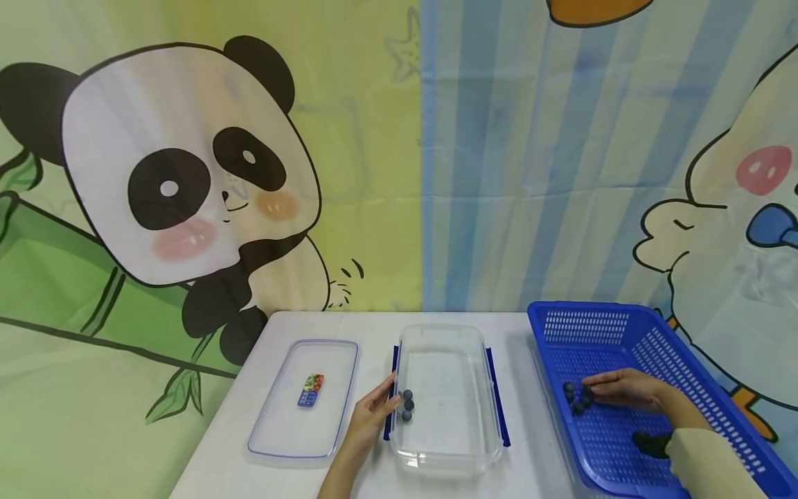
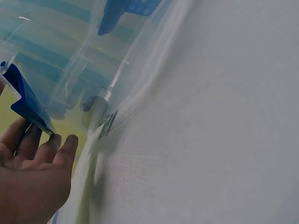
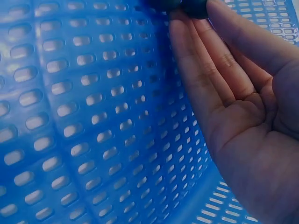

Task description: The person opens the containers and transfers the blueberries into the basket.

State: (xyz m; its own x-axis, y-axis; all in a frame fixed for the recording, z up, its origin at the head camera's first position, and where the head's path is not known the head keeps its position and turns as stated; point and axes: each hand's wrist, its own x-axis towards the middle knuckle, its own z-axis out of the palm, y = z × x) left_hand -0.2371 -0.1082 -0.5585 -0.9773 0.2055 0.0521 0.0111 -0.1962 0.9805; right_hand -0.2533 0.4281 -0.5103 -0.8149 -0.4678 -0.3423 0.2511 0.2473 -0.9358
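Note:
My left hand point(image 1: 368, 416) holds the left side of a clear plastic box point(image 1: 445, 457), at its blue side latch point(image 2: 29, 105). In the left wrist view, the fingertips rest against that flap's lower edge. Several dark round blueberries point(image 1: 407, 405) lie inside along the box's left wall. Down in the blue basket point(image 1: 586, 308), my right hand point(image 1: 630, 388) pinches a blueberry point(image 3: 194, 8) between thumb and fingers; the top of the right wrist view cuts it off. More blueberries point(image 1: 578, 407) lie by its fingertips on the basket floor.
A dark clump point(image 1: 650, 443) sits in the basket near the right sleeve, partly covered by it. Left of the box lies a clear lid point(image 1: 289, 433) with a blue seal and a fruit label point(image 1: 310, 389). A printed curtain point(image 1: 374, 208) hangs behind the white table point(image 1: 218, 443).

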